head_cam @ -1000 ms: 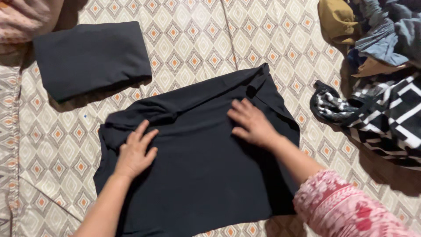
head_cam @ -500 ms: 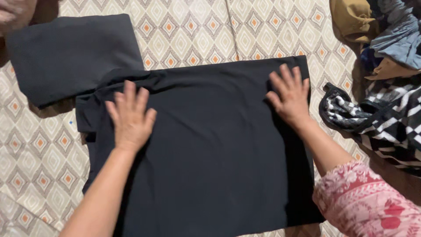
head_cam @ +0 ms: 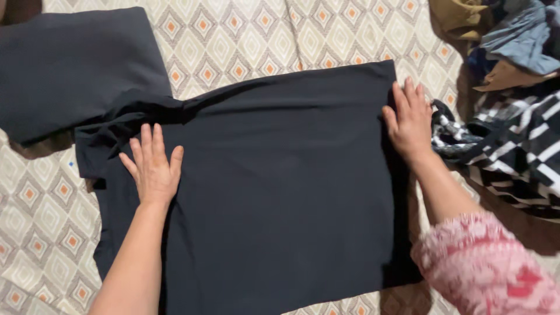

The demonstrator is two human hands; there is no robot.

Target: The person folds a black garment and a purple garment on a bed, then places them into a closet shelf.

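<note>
Flat, fingers spread, left hand (head_cam: 153,168) pressed the dark garment (head_cam: 274,186) near its bunched left end; right hand (head_cam: 410,121) lay open along its right edge. Garment lay mid-scene on the patterned cloth (head_cam: 245,41).

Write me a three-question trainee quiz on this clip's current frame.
1. True or false: the left hand lies flat on the dark garment.
2. Where is the right hand? A) on the folded dark cloth B) at the garment's right edge C) on the patterned sheet
3. What lies just right of the right hand?

Key: 1 true. 2 B. 3 The black-and-white cloth, below a pile of clothes.
</note>
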